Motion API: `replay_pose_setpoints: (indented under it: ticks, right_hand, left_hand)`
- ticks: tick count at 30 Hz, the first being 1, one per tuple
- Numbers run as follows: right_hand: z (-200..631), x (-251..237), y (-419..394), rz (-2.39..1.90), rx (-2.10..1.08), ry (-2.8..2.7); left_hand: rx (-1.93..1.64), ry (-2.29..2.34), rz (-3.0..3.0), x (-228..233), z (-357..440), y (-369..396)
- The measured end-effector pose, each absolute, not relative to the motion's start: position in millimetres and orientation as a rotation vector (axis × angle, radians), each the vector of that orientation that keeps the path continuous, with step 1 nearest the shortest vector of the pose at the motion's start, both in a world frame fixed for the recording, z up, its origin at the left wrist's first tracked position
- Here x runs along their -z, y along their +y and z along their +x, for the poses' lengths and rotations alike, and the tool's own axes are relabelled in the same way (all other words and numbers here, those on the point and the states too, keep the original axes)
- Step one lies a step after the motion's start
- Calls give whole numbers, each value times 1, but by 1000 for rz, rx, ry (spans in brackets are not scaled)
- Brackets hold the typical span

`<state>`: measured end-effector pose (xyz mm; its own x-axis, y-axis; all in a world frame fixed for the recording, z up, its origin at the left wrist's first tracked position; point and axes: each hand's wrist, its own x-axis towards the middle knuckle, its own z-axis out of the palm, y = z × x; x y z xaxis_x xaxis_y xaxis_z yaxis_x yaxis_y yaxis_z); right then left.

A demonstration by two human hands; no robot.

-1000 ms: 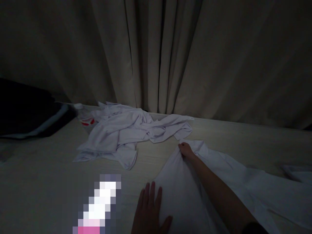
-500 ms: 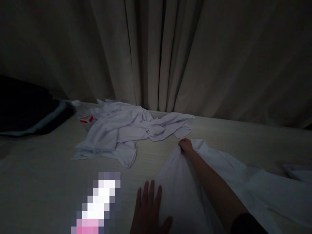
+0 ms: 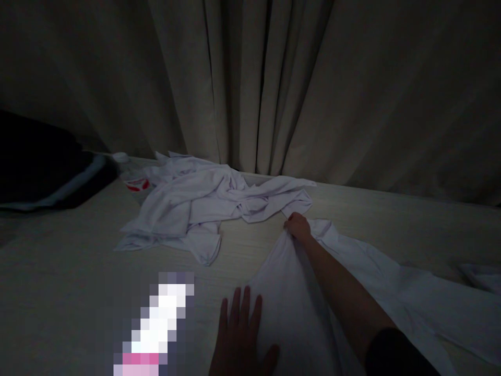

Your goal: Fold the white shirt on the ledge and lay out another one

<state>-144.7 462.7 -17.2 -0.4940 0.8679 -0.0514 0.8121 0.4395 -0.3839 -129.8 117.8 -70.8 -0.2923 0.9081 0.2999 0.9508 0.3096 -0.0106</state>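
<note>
A white garment (image 3: 368, 271), perhaps a shirt, lies spread across the right half of the pale surface. My right hand (image 3: 298, 227) is closed on its far left edge and pulls the cloth up into a taut peak. Flat near the bottom centre, my left hand (image 3: 245, 334) has its fingers spread, the palm down at the left edge of the same garment. A crumpled heap of white cloth (image 3: 203, 201) rests farther back on the left, apart from both hands.
Left of the heap stands a clear plastic bottle (image 3: 135, 183) with a red label and white cap. A dark item with a pale stripe (image 3: 47, 167) sits at far left. A pixelated bright patch (image 3: 160, 318) covers the lower left. Long curtains (image 3: 250, 78) hang behind the surface.
The view has shifted slightly, so most things appear a little higher. My right hand keeps hold of the garment's edge, and my left hand stays spread on it.
</note>
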Motion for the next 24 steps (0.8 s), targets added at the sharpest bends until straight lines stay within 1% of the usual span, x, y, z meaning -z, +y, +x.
replay_pose_setpoints:
  ticks: [3, 8, 13, 16, 18, 21, 24]
  right_hand:
    - [-144, 14, 466, -1393, -414, -2670]
    - [-136, 0, 468, -1054, -167, -2906]
    - [-117, -4, 456, -792, -5, -2940]
    - [-100, 12, 444, -487, 42, -2981]
    - [-89, 26, 438, -368, 53, -3020]
    - [-82, 41, 437, -419, -9, -3043]
    - [-84, 36, 437, -479, -99, -3042]
  left_hand:
    - [243, -2297, -1679, 69, -130, 119]
    - [231, -2284, -1667, 64, -131, 120]
    - [207, -2302, -1696, 67, -129, 118]
    - [205, -2323, -1694, 67, -128, 116]
    - [211, -2332, -1693, 67, -128, 115]
    - [208, -2345, -1708, 65, -129, 117]
    - [207, -2364, -1713, 58, -128, 121]
